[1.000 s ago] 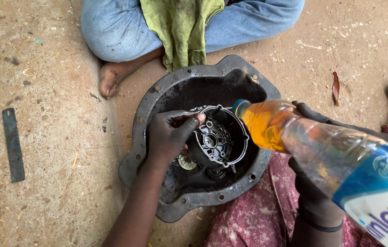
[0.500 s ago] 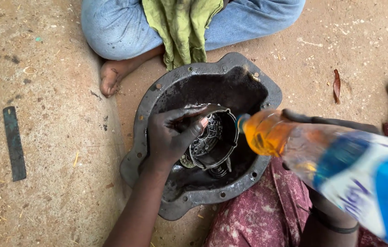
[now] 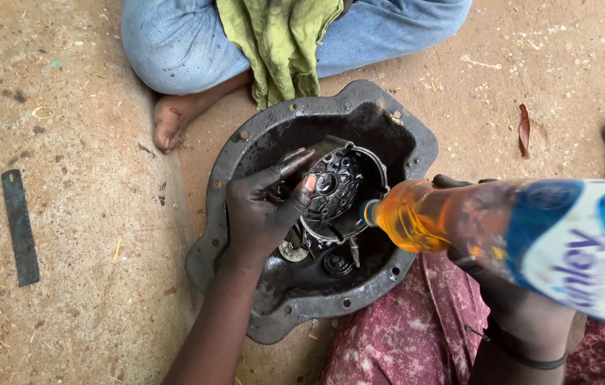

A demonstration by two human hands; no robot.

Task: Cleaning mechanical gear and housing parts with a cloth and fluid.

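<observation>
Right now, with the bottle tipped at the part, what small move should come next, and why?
Probably tip the bottle a little further: its mouth points at the round metal part that the left hand holds tilted over the pan, and no stream of the orange liquid shows.

I see bare sandy ground (image 3: 81, 107) carrying everything. A dark oily metal pan (image 3: 416, 139) sits at frame centre. A flat dark metal strip (image 3: 19, 227) lies at far left, a dry leaf (image 3: 524, 130) at upper right.
</observation>
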